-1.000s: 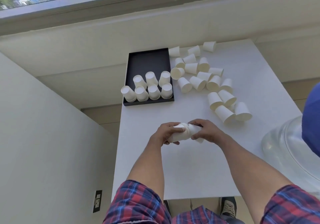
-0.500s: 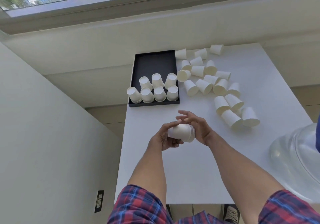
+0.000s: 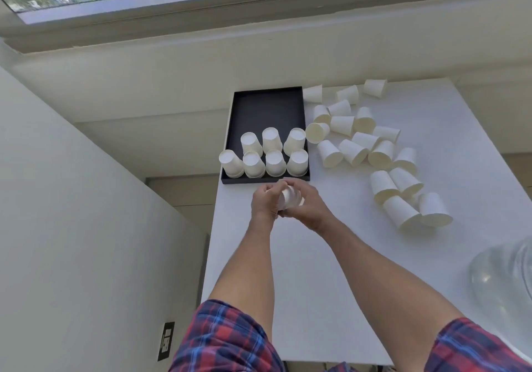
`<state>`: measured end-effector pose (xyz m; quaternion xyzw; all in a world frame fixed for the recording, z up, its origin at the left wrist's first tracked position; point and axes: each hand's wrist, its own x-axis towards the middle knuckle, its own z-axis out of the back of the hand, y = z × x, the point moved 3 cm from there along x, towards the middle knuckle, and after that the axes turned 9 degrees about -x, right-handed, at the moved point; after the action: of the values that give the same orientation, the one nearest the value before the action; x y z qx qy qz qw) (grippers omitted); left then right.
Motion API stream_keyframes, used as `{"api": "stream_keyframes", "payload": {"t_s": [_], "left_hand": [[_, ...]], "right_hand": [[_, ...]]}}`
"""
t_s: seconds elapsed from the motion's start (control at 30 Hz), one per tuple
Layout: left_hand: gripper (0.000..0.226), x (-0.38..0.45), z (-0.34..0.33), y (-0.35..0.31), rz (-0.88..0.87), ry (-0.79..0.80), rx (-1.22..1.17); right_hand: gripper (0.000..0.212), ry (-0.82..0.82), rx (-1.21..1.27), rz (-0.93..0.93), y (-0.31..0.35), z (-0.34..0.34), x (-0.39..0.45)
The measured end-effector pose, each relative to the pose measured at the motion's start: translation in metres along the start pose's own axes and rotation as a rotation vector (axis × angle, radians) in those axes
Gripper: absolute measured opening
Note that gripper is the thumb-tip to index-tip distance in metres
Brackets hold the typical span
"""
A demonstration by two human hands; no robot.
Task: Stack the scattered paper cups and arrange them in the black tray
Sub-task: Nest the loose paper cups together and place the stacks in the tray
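Note:
Both hands hold a short stack of white paper cups [image 3: 290,198] just in front of the black tray's near edge. My left hand [image 3: 264,203] wraps its left side and my right hand [image 3: 306,203] cups its right side. The black tray [image 3: 267,106] lies at the table's far left corner, with several upside-down cup stacks [image 3: 273,152] in two rows at its near end; its far half is bare. Several loose white cups [image 3: 362,141] lie on their sides to the right of the tray, down to a near group [image 3: 408,204].
The white table [image 3: 331,285] ends in a left edge close to my left arm, with a wall and a power socket [image 3: 166,340] below. A clear domed plastic object [image 3: 503,276] sits at the table's right edge. A window ledge runs behind.
My hands have carried the cup stack away from me to the tray's near edge. The stack turned from lying sideways to more upright between my palms.

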<state>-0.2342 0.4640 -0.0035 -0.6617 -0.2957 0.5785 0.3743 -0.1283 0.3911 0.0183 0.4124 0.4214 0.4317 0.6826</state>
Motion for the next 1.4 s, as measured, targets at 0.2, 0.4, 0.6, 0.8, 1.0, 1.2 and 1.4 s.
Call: {"api": "stream_keyframes", "payload": {"t_s": [0.2,0.4,0.6,0.8,1.0,1.2,1.4], "left_hand": [[0.057,0.036,0.007,-0.045,-0.09,-0.124,0.063],[0.066,0.075,0.02,-0.095,-0.17,-0.124,0.139],[0.045,0.12,0.048,-0.133,-0.24,-0.119,0.156],[0.011,0.16,0.08,-0.147,-0.321,-0.196,0.198],[0.029,0.181,0.098,-0.137,-0.316,-0.252,0.228],[0.031,0.198,0.097,-0.129,-0.311,-0.171,0.33],[0.042,0.208,0.092,-0.121,-0.317,-0.102,0.544]], "right_hand": [[0.07,-0.189,-0.55,0.194,0.028,-0.012,0.053],[0.066,-0.242,-0.661,0.29,0.064,-0.031,0.104],[0.051,-0.26,-0.612,0.279,0.094,-0.043,0.165],[0.052,-0.194,-0.647,0.277,0.101,-0.064,0.221],[0.051,-0.084,-0.722,0.268,0.087,-0.093,0.255],[0.047,-0.131,-1.084,0.306,0.065,-0.107,0.281],[0.05,-0.136,-1.228,0.295,0.042,-0.107,0.286]]}}
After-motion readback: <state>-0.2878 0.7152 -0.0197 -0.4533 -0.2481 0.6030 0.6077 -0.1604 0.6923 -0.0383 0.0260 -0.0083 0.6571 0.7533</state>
